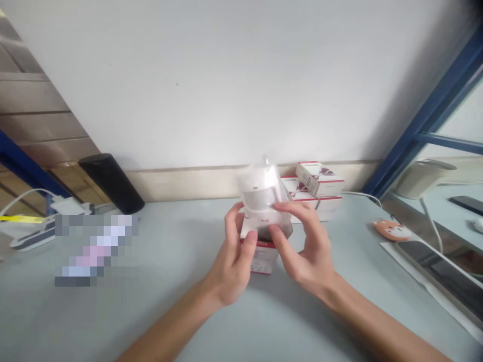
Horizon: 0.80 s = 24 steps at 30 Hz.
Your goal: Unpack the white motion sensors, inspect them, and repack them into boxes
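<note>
A white motion sensor [259,197] with a curved window, seemingly in clear plastic, sticks up from a small white-and-red box [263,258] in front of me. Its upper edge is blurred. My left hand [231,271] is closed around the box's left side, its thumb on the front near the top. The thumb and index finger of my right hand [311,246] pinch the sensor from the right, at the mouth of the box. How deep the sensor sits in the box is hidden by my fingers and the flap.
More white-and-red boxes [320,183] are stacked behind my right hand, near the wall. A black cylinder [112,183] leans at the back left, beside a power strip [35,234]. On the right lie an orange animal-faced item [392,230] and a phone [433,266].
</note>
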Tool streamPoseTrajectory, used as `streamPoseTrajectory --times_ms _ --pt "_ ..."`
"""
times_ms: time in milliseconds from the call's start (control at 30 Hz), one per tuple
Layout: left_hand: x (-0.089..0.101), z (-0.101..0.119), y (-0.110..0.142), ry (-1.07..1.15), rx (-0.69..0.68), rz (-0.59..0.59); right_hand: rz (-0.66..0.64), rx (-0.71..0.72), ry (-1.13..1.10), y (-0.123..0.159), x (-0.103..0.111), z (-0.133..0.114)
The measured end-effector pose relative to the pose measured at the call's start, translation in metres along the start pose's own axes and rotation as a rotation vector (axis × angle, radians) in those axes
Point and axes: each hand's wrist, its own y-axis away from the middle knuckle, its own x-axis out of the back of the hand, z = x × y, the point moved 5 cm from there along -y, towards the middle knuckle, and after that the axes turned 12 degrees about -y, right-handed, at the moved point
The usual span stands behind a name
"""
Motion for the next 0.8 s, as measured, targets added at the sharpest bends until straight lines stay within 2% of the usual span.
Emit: streamPoseTrajectory --times_ms 200,367,467,600,800 --pt "-0.003 0.011 0.000 -0.016 -0.011 -0.072 0.020 -0.032 0.000 0.005 -0.003 0.001" --pt "-0.001 0.013 -0.001 0.039 0.034 -0.106 0.019 0.103 0.045 -0.001 0.001 -0.005" --pt "-0.001 0.013 0.000 0.087 0.097 -0.083 0.044 0.098 0.030 -0.002 0.003 -0.008" --pt "-0.002 0.013 0.001 0.008 0.085 -0.042 0.019 0.082 0.013 0.001 0.000 -0.011" --pt "0.001 0.000 0.002 -0.025 0.152 0.119 0.157 0.099 -0.009 0.005 0.004 -0.007"
